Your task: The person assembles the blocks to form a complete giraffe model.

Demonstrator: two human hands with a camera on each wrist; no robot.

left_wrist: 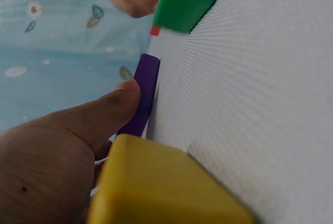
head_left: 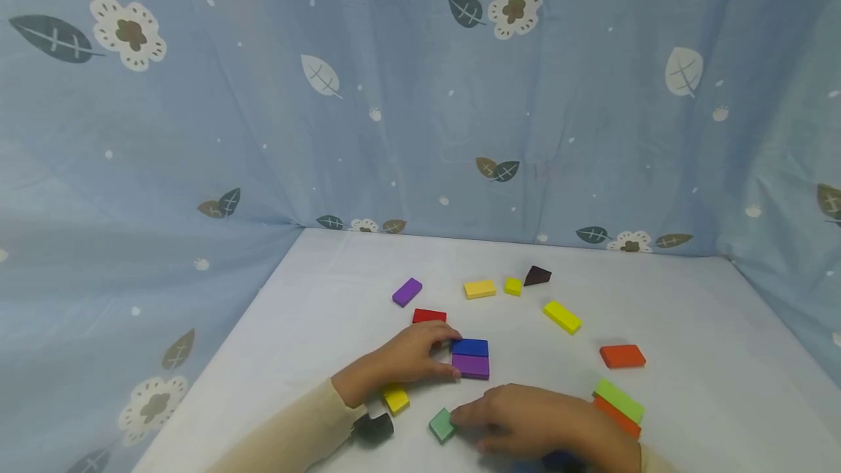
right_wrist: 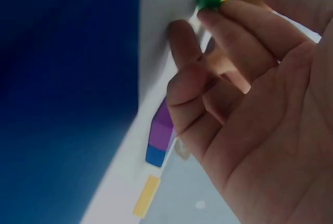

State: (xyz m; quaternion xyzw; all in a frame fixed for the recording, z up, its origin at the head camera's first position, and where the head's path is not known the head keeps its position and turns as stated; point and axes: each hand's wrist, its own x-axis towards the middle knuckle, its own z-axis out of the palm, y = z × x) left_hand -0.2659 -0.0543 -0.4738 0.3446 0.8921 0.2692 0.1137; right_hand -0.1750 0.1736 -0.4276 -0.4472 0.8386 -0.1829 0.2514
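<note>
My left hand [head_left: 410, 352] curls about the left ends of a blue block [head_left: 470, 347] and a purple block [head_left: 470, 366], which lie side by side on the table. Its index finger is at the blue block, and its thumb meets the purple block [left_wrist: 147, 86] in the left wrist view. My right hand [head_left: 528, 418] touches the right side of a small green block [head_left: 442, 425] with a fingertip; its other fingers bend loosely. A yellow block [head_left: 396, 399] lies beneath the left wrist and looms large in the left wrist view.
A red block [head_left: 429, 316] lies behind the left hand. Farther back are purple [head_left: 407, 292], pale yellow [head_left: 479, 289] and black [head_left: 538, 276] blocks. Lime [head_left: 620, 400] and orange [head_left: 617, 416] blocks sit together beside the right forearm. A patterned blue curtain [head_left: 420, 93] encloses the white table.
</note>
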